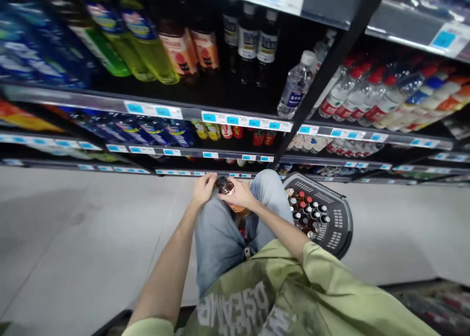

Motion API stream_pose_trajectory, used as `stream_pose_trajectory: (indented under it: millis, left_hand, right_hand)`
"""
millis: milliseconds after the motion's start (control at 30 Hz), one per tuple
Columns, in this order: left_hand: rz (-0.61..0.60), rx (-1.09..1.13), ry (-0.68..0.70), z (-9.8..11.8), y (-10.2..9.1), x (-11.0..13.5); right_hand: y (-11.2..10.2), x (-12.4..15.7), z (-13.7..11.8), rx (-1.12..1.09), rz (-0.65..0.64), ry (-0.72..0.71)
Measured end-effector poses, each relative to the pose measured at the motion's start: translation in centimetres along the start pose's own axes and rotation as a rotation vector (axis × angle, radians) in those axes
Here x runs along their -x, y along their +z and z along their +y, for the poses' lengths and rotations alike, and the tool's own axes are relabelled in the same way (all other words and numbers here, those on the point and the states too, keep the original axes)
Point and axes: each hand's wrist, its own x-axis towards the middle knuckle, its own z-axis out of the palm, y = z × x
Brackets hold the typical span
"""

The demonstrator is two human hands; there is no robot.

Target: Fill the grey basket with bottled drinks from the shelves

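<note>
In the head view I crouch before drink shelves, with a dark-capped drink bottle (224, 187) between my knees. Its lower part has an orange-brown look and is partly covered by my arm and leg. My right hand (239, 193) is closed around the bottle's upper part. Just left of the cap is my left hand (204, 189), its fingers curled together over my left knee. What those fingers hold, if anything, is hidden, and I cannot tell whether they touch the cap.
A dark basket (340, 223) with several capped bottles stands on the floor by my right leg. Ahead, a shelf (235, 103) bears a clear water bottle (295, 89), dark-drink bottles (247, 40) and peach-labelled bottles (178, 50). Red-capped bottles (352, 89) stand farther right. Another low rack (436, 292) lies behind me.
</note>
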Motion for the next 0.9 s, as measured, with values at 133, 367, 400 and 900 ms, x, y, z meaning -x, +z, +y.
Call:
stream_pose_trajectory:
  millis: [133, 367, 400, 900]
  left_hand:
    - [0.098, -0.052, -0.065, 0.3, 0.0, 0.0]
    - [0.102, -0.199, -0.161, 0.5, 0.2, -0.9]
    - [0.107, -0.202, -0.167, 0.3, 0.0, -0.9]
    - [0.119, -0.327, -0.305, -1.9, -2.5, 0.2]
  right_hand:
    - [-2.4, 2.5, 0.8, -0.48, 0.271, 0.137]
    - [-11.8, 5.9, 5.2, -0.816, 0.891, 0.198]
    - [-13.4, 6.6, 6.2, -0.812, 0.965, 0.197]
    - [-13.1, 23.1, 21.5, 0.296, 1.078, 0.546]
